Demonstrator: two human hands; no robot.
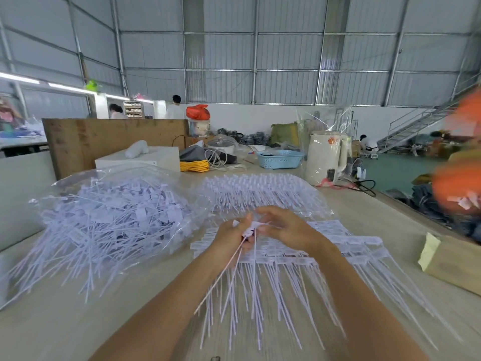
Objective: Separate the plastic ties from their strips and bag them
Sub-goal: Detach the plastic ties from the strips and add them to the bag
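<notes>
Gripping a bunch of loose ties (pixel 235 259) in left hand (pixel 232 237), right hand (pixel 285 228) pinching at strips (pixel 338 250) on bench (pixel 78 321); risking dropped ties beside open bag (pixel 114 217).

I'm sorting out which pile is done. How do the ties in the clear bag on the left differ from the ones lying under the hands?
The ties in the clear bag lie loose and tangled, pointing every way; the ties under the hands sit in orderly rows, tails combed toward the person. The bagged ones are heaped inside plastic; the others lie flat on the bare table, apparently still joined in strips. Both are the same white plastic with flat heads.
</notes>
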